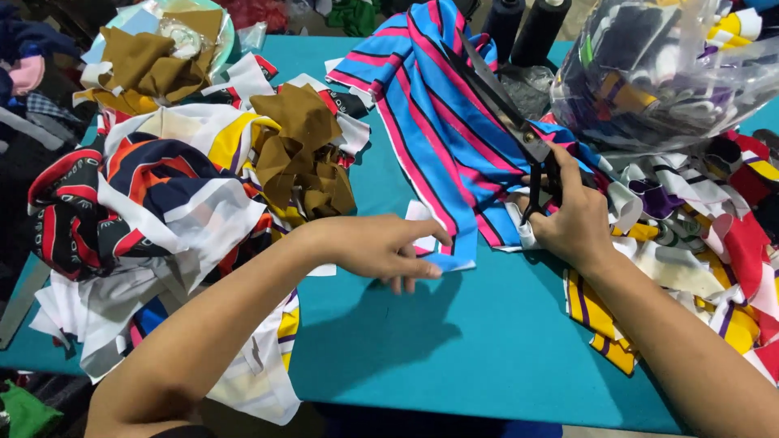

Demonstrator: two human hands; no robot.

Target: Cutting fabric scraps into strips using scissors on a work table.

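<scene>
The right hand (574, 221), at about three o'clock on the teal table (487, 349), was closed through the handles of the black scissors (507, 105), whose long blades pointed toward eleven o'clock along the blue, pink and black striped cloth (438, 138). The left hand (381, 247) lay flat with fingers spread, pressing down the near end of that cloth and gripping nothing. The cut seemed only partly made; the blades hid the slit, so how far it ran could not be told. Most of the strip looked uncut. Scrap heaps crowded nine o'clock (162, 203) and three o'clock (714, 243), with a clear bag of pieces (657, 73) at one. Bare table lay at six o'clock, toward the near edge.
</scene>
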